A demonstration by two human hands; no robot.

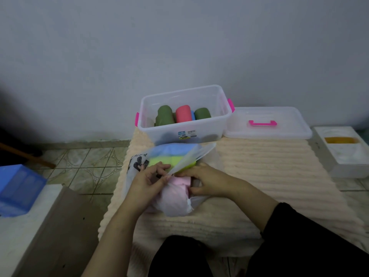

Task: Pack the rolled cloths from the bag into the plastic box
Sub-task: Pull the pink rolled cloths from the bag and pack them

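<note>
1. We're working both hands at the thin white plastic bag on the cream ribbed mat: left hand pinching its edge, right hand gripping the mouth, probably to open it.
2. Three rolled cloths are showing inside: pink, lime green, light blue.
3. Farther back, the clear plastic box with pink clips is holding four rolls so far, its lid lying beside it.

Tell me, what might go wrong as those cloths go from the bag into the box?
The thin plastic bag is being pulled open by the left hand and right hand; it might tear or spill the pink cloth. The plastic box already holds several rolls, including a red roll, so space could run short. Loosely handled rolls may also unroll on the way.
</note>
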